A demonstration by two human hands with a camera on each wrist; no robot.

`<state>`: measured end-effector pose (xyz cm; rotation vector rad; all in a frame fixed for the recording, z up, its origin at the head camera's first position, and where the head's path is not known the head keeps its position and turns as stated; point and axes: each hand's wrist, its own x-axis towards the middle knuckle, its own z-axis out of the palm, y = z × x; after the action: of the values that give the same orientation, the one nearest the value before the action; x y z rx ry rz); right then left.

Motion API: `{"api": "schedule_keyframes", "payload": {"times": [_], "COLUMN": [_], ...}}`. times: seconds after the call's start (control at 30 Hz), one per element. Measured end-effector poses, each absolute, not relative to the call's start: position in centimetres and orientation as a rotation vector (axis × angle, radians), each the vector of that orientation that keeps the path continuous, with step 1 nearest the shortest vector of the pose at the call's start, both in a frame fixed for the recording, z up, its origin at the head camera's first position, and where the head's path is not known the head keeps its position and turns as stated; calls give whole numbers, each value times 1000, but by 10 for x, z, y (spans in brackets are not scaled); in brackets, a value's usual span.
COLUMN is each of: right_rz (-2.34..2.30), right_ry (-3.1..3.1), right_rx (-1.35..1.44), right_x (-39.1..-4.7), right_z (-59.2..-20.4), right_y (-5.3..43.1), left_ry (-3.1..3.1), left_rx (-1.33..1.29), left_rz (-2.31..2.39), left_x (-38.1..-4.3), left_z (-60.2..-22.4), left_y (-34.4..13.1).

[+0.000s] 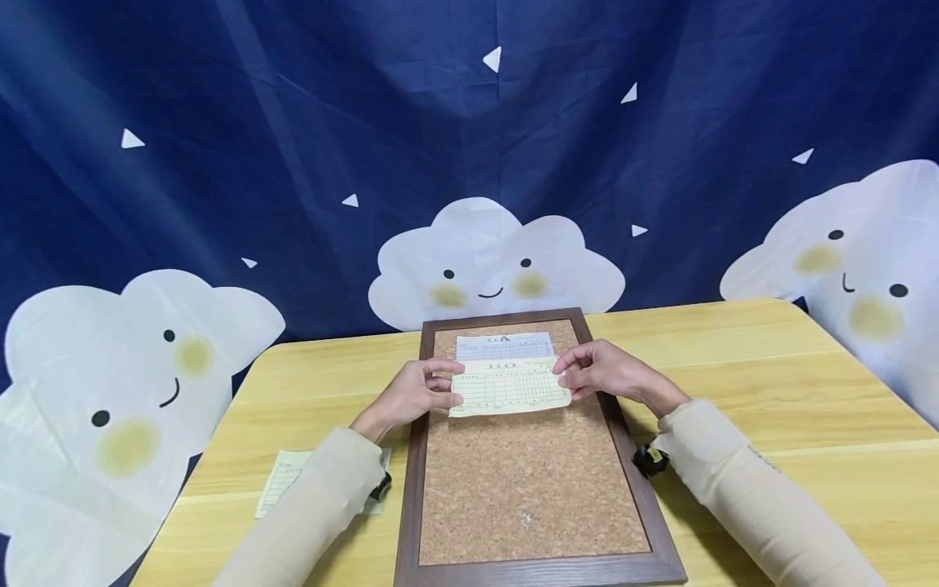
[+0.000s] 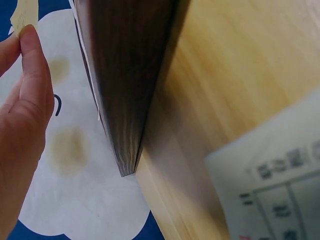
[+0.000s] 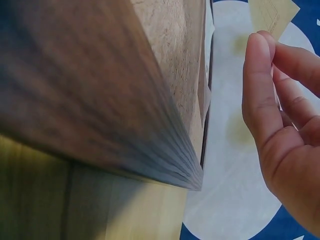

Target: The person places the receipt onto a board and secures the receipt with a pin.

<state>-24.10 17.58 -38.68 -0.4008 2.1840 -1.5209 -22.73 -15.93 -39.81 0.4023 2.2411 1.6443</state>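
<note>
At the left, a pale ruled form point(image 1: 277, 487) lies on the wooden table point(image 1: 770, 391), partly hidden under the beige left sleeve point(image 1: 293, 522). The left hand point(image 1: 413, 395) comes next, its grip narrow: thumb and fingers pinch the left edge of a pale yellow ruled form point(image 1: 511, 387). A brown wooden frame point(image 1: 413, 489) on the table encloses a cork board point(image 1: 528, 473), with a small pale mark point(image 1: 526, 518) near its lower end. Inside the frame, at the far end, a bluish-white form point(image 1: 502, 349) lies against the cork. The yellow form is held just above the cork, covering the white one's lower part. The right hand point(image 1: 605, 371) pinches its right edge in an equally narrow grip. Behind everything hangs a navy curtain point(image 1: 469, 122) printed with smiling clouds.
</note>
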Motion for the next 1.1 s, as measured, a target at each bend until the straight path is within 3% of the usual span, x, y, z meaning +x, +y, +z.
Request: {"api": "schedule_keyframes", "payload": {"times": [1.1], "right_rz": [-1356], "right_ry": [2309], "right_rx": [-487], "right_x": [-240], "right_z": [-384], "right_y": [168], "left_ry": [2219], "left_rx": [410], "left_rz": [1570], "left_x": [-228], "left_z": [-400], "left_y": [-159]}}
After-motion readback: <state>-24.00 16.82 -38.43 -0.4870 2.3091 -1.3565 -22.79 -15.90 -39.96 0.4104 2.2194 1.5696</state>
